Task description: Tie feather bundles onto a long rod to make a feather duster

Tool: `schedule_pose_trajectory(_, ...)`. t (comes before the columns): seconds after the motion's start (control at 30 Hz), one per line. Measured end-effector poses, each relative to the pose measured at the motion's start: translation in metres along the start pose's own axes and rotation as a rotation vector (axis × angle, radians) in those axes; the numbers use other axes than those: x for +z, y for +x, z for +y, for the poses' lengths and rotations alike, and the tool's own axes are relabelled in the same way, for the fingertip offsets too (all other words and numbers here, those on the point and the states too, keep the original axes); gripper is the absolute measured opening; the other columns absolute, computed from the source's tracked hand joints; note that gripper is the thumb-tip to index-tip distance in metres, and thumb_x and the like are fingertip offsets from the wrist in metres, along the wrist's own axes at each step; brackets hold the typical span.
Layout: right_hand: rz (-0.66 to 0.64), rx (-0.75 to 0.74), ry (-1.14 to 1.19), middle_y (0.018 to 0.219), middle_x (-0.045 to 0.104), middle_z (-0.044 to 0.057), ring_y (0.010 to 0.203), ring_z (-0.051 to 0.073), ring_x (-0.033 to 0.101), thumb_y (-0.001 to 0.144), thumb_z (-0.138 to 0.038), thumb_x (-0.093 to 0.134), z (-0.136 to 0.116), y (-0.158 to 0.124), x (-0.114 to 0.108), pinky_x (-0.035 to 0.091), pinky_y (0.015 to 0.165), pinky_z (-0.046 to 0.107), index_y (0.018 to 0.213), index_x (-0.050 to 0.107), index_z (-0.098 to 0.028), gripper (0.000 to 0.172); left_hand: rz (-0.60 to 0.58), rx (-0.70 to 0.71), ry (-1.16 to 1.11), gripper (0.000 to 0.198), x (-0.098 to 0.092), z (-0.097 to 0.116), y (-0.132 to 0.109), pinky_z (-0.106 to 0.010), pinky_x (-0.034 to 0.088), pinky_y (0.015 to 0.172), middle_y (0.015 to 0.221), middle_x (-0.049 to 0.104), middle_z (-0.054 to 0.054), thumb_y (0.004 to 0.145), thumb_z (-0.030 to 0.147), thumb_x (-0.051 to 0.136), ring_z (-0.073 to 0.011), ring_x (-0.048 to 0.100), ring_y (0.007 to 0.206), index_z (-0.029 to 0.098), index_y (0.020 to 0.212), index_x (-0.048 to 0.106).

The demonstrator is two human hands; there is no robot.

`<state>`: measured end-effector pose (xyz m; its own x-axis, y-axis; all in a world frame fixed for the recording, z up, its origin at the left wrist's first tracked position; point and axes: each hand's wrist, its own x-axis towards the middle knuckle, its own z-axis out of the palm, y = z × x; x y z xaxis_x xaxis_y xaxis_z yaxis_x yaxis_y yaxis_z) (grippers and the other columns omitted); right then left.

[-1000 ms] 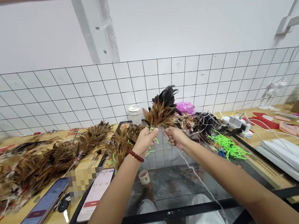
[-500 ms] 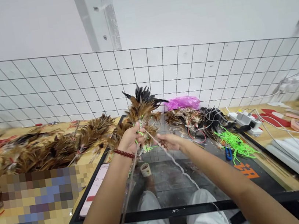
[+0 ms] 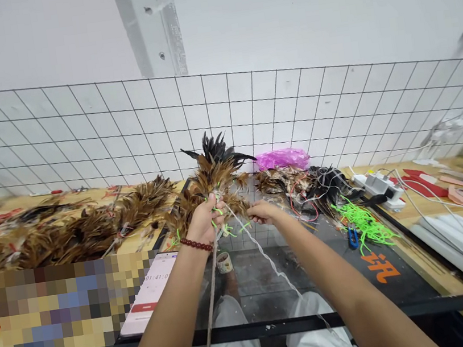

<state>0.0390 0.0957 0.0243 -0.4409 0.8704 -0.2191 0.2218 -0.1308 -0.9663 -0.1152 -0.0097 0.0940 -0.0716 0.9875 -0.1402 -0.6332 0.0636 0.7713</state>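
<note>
My left hand (image 3: 208,218) is closed around the base of a feather bundle (image 3: 216,171), brown below with black feathers fanning out on top. Bright green ties (image 3: 230,231) stick out around its fingers. From that grip a twisted white cord (image 3: 274,268) runs down toward my lap, and a second pale cord (image 3: 212,302) hangs below the wrist. To the right, my right hand (image 3: 262,213) has its fingers pinched together beside the brown feathers, apart from the twisted cord. What the pinch holds, if anything, is too small to make out.
Strung brown feathers (image 3: 72,236) cover the left of the table. A phone (image 3: 147,294) lies by my left forearm, a tape roll (image 3: 224,262) in front. Rightward are loose feathers (image 3: 279,181), a pink bag (image 3: 283,158), green ties (image 3: 365,221), blue snips (image 3: 353,235) and white plugs (image 3: 379,184).
My right hand has left the twisted cord and moved slightly right, its fingers now pinched near the feathers. The left hand keeps its hold, with the bundle shifted slightly left.
</note>
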Motion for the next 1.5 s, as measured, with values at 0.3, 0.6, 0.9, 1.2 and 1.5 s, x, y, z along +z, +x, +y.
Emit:
schedule_pose_trajectory(0.3,-0.122,-0.251,0.654,0.063,0.061,-0.001,0.050,0.005,0.050,0.060,-0.030,0.078,-0.033,-0.058,0.007,0.042,0.046,0.016,0.074,0.057,-0.015,0.029,0.013,-0.016,0.025,0.027,0.011,-0.029,0.018,-0.011,0.020,0.030,0.053,0.042,0.003,0.091,0.030,0.047,-0.0014,0.030,0.034,0.012,0.073,0.050)
schedule_pose_trajectory(0.6,0.266,-0.407,0.700,0.046,0.044,-0.010,0.043,0.004,0.034,0.054,-0.032,0.075,-0.042,-0.044,0.050,0.025,0.042,0.019,0.061,0.047,-0.018,0.032,-0.025,-0.025,-0.055,0.024,0.023,-0.026,0.010,-0.011,0.019,0.031,0.052,0.044,0.002,0.094,0.020,0.036,-0.0026,0.032,0.033,0.013,0.073,0.047)
schedule_pose_trajectory(0.9,0.340,-0.643,0.398,0.073,0.065,0.000,0.068,0.012,0.053,0.065,-0.034,0.067,-0.043,-0.050,0.042,0.042,0.064,0.023,0.079,0.063,-0.015,0.024,-0.142,-0.059,0.034,0.069,0.020,-0.023,0.003,-0.011,0.018,0.031,0.054,0.043,0.003,0.078,0.077,0.026,-0.0016,0.029,0.033,0.013,0.079,0.053)
schedule_pose_trajectory(1.2,0.270,-0.765,0.187,0.082,0.066,0.002,0.074,0.013,0.056,0.070,-0.031,0.065,-0.041,-0.049,0.025,0.044,0.073,0.026,0.084,0.065,-0.014,0.021,-0.180,0.026,0.232,0.041,0.017,-0.025,0.002,-0.011,0.013,0.033,0.055,0.041,0.006,0.065,0.045,0.076,0.0002,0.029,0.037,0.013,0.079,0.052)
schedule_pose_trajectory(1.5,-0.040,-0.288,0.403,0.064,0.054,-0.004,0.052,0.008,0.045,0.068,-0.046,0.068,-0.030,-0.072,0.031,0.038,0.051,0.022,0.085,0.057,-0.019,0.034,-0.044,0.198,0.376,0.043,0.018,-0.030,0.006,-0.016,0.016,0.037,0.053,0.043,0.006,0.063,0.047,0.075,-0.0020,0.031,0.038,0.014,0.075,0.051)
